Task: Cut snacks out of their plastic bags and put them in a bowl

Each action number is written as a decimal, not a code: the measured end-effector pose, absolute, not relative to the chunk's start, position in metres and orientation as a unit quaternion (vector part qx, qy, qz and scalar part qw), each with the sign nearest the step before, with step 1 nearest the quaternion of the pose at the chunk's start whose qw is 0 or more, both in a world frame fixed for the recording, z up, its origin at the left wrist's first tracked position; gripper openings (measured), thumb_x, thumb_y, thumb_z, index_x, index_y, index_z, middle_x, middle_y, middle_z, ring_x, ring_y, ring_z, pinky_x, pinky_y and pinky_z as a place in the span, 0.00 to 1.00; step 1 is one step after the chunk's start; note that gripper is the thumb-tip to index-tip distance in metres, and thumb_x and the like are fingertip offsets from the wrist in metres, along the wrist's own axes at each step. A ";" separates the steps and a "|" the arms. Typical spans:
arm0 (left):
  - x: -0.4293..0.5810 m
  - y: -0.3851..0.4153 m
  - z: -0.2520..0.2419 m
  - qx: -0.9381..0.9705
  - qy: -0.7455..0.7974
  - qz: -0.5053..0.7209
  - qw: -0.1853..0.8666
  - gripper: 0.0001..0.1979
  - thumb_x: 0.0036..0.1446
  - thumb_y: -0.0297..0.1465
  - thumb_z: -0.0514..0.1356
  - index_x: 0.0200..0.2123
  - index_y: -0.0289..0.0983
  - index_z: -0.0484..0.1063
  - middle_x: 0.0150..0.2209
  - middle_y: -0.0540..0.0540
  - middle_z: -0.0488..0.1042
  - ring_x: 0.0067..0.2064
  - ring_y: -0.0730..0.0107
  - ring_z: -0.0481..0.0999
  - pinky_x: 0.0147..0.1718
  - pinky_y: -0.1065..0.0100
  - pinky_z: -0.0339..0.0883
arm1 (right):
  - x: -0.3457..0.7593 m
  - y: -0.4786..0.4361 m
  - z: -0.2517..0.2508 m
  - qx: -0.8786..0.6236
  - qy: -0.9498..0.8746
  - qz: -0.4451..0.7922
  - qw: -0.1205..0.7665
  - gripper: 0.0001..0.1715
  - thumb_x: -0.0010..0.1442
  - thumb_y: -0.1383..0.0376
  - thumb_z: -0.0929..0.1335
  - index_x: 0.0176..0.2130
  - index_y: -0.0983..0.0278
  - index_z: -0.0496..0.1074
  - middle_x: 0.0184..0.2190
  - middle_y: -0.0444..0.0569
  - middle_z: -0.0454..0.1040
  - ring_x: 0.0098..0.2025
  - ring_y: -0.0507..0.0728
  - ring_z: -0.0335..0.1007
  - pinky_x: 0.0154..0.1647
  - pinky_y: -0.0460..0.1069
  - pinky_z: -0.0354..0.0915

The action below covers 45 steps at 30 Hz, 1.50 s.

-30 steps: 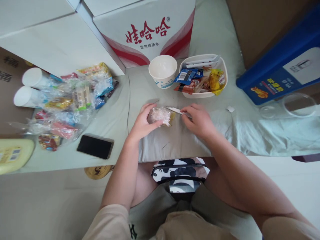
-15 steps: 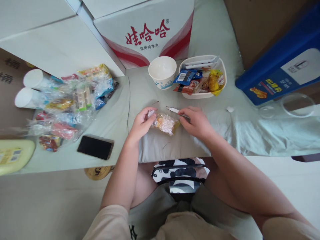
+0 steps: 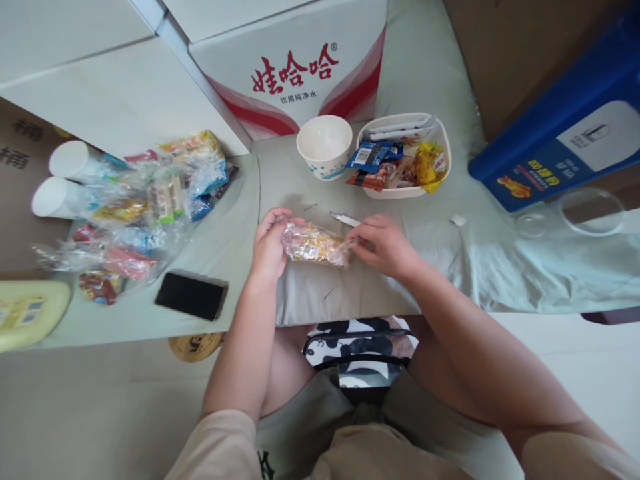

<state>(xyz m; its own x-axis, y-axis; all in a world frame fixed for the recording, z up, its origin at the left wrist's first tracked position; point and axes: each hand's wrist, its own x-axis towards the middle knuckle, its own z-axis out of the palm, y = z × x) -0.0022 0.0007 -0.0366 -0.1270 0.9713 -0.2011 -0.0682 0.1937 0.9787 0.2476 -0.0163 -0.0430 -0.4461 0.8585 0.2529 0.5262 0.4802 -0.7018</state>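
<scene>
A snack in crinkled clear plastic wrapping, yellowish inside, is held between my two hands. Closed around its left end is my left hand, with the thumb on the near side. At the other end, the fingertips of my right hand pinch the wrapper's edge. Just beyond those fingers lies a slim white pen-like tool, its tip pointing left and its rear end hidden by the right hand. The wrapping's glare hides what the snack is.
Behind my hands stand a white paper bowl and a white tub of packaged snacks. A black phone lies at left, near piled wrapped items and paper cups. A blue container leans at right beside clear plastic lids.
My right hand has shifted from the pen-like tool to the wrapper's right end. The snack has been raised and turned slightly, and my left hand has moved a little left with it.
</scene>
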 end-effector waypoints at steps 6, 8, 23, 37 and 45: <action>-0.022 0.010 -0.051 0.407 0.598 0.531 0.442 0.12 0.52 0.38 0.63 0.39 0.42 0.68 0.38 0.47 0.79 0.34 0.66 0.80 0.30 0.66 0.73 | 0.255 -0.018 -0.033 -0.539 -0.700 0.256 0.393 0.09 0.57 0.67 0.64 0.36 0.59 0.75 0.34 0.51 0.76 0.40 0.61 0.71 0.45 0.56 0.66; -0.025 0.012 -0.054 0.415 0.614 0.549 0.387 0.11 0.51 0.36 0.62 0.38 0.42 0.69 0.40 0.47 0.78 0.37 0.64 0.81 0.33 0.66 0.73 | 0.257 -0.019 -0.031 -0.580 -0.654 0.230 0.428 0.10 0.56 0.68 0.63 0.34 0.59 0.73 0.37 0.52 0.76 0.41 0.61 0.72 0.46 0.56 0.67; -0.014 0.001 -0.038 0.657 0.604 0.393 0.223 0.05 0.57 0.33 0.63 0.34 0.40 0.79 0.34 0.47 0.79 0.40 0.62 0.78 0.46 0.61 0.72 | 0.252 -0.018 -0.040 -0.587 -0.716 0.186 0.330 0.14 0.63 0.65 0.64 0.40 0.59 0.80 0.25 0.49 0.73 0.37 0.63 0.71 0.46 0.58 0.62; -0.016 -0.002 -0.045 0.683 0.595 0.336 0.259 0.09 0.60 0.36 0.62 0.37 0.39 0.79 0.38 0.44 0.82 0.40 0.62 0.79 0.44 0.61 0.72 | 0.255 -0.018 -0.040 -0.577 -0.703 0.168 0.380 0.16 0.62 0.66 0.65 0.47 0.61 0.78 0.48 0.59 0.76 0.52 0.67 0.72 0.53 0.61 0.67; -0.015 -0.001 -0.046 0.673 0.604 0.322 0.279 0.15 0.58 0.37 0.63 0.46 0.37 0.79 0.45 0.42 0.83 0.44 0.62 0.80 0.46 0.62 0.72 | 0.253 -0.017 -0.052 -0.542 -0.747 0.178 0.339 0.21 0.63 0.70 0.63 0.51 0.60 0.78 0.53 0.58 0.76 0.58 0.67 0.70 0.56 0.62 0.64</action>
<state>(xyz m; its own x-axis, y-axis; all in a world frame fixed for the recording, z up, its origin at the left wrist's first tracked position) -0.0147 -0.0010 -0.0458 0.0624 0.9933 0.0970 0.6346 -0.1145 0.7643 0.2529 -0.0174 -0.0520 -0.1810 0.9320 0.3139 0.6900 0.3478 -0.6348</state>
